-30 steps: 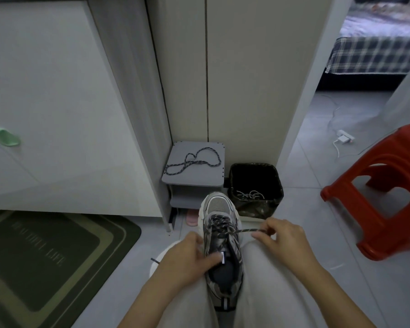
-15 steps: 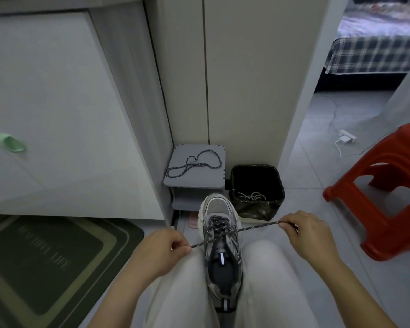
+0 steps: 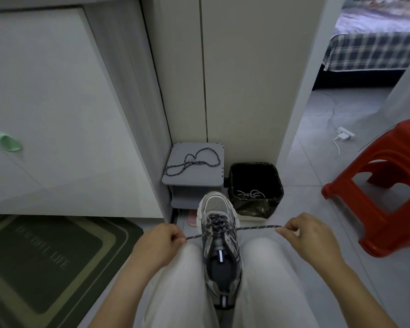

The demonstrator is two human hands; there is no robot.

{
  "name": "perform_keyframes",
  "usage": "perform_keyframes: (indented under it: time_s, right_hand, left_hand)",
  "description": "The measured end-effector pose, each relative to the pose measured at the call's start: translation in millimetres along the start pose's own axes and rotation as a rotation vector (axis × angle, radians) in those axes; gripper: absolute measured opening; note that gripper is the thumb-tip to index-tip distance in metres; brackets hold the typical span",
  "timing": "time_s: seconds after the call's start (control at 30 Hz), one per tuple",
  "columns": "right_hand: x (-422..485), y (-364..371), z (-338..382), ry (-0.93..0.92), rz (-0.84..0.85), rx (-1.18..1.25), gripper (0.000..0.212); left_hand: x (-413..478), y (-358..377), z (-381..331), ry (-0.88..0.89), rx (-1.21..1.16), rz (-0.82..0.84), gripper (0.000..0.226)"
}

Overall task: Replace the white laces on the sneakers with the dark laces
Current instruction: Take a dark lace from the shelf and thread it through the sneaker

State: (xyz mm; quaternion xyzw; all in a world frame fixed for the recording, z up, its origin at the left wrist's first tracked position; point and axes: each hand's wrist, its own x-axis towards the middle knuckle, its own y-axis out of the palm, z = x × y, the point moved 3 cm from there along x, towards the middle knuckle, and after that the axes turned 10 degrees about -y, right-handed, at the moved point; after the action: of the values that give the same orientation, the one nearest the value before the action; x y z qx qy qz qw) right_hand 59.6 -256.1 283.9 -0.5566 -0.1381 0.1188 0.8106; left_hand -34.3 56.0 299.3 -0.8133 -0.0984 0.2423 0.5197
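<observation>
A grey and white sneaker stands toe-forward between my knees, clamped by my light trousers. A dark speckled lace is threaded through its eyelets and stretched taut sideways. My left hand pinches the lace's left end beside the shoe. My right hand pinches the right end, further out. A second dark lace lies coiled on a small grey step stool ahead. White laces lie inside a black-lined bin.
A red plastic stool stands on the tiled floor at right. A dark green door mat lies at left below a white cabinet. Behind the stool is a charger with cable, and a bed with a plaid cover.
My left hand left the shoe's tongue and took the lace's left end. Both hands then drew apart, pulling the dark lace tight across the sneaker.
</observation>
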Motion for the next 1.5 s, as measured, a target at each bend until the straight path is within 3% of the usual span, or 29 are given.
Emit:
perform_keyframes:
  time_s: [0.13,0.2,0.33,0.47,0.7,0.9,1.0,1.1,1.23,1.5]
  right_hand:
    - [-1,-2,10,0.081,0.106,0.274,0.038]
    - [0,-1,20,0.094,0.092,0.466,0.035]
    - [5,1,43,0.035,0.071,0.562,0.027]
    - [8,6,59,0.015,0.094,0.656,0.021]
    - [11,15,64,0.034,0.119,0.577,0.008]
    - [10,17,74,0.098,0.14,0.899,0.019]
    - [9,24,83,0.084,0.108,0.811,0.036]
    - [8,28,88,0.067,0.066,0.766,0.037]
    - [7,29,95,-0.007,0.044,0.687,0.028]
    - [13,30,98,-0.101,0.131,0.592,0.013]
  left_hand:
    - [-1,8,-17,0.026,-0.089,-0.193,0.023]
    - [-5,15,-33,0.083,-0.156,-0.181,0.029]
    - [-9,36,-54,0.173,-0.073,-0.102,0.058]
    - [-8,39,-49,0.12,-0.151,-0.175,0.043]
    - [-15,40,-39,0.094,-0.236,-0.266,0.036]
    - [-13,42,-38,0.086,-0.191,-0.239,0.035]
    - [-18,43,-42,0.142,-0.175,-0.337,0.04]
    - [-27,48,-49,0.294,-0.136,-0.468,0.017]
    - [-25,65,-51,0.302,-0.051,-0.418,0.014]
    - [-19,72,-54,0.268,-0.211,-0.351,0.017]
